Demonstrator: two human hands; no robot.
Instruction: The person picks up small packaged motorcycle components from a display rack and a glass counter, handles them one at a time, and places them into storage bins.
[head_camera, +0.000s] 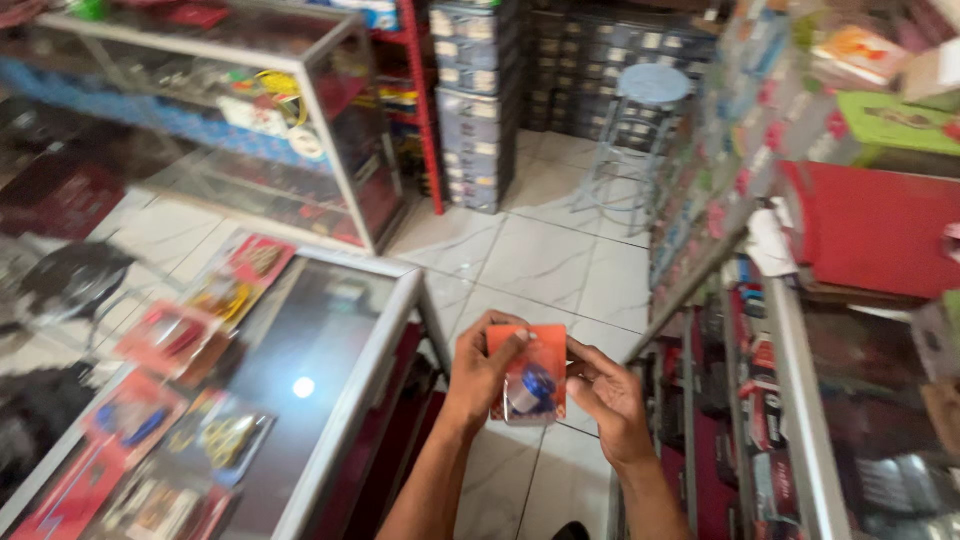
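An orange blister pack (527, 372) with a blue and silver part under clear plastic is held upright between both hands, over the tiled floor between two glass counters. My left hand (480, 375) grips its left edge, thumb across the card's front. My right hand (606, 395) touches its right edge with fingers curled against the plastic bubble.
A glass display counter (340, 420) with several packaged items lies to the left. A second counter (790, 400) with a red box (870, 228) stands right. Behind are a glass cabinet (330, 130), stacked grey drawer units (478, 100) and a blue stool (645, 110) on the white tile floor (550, 260).
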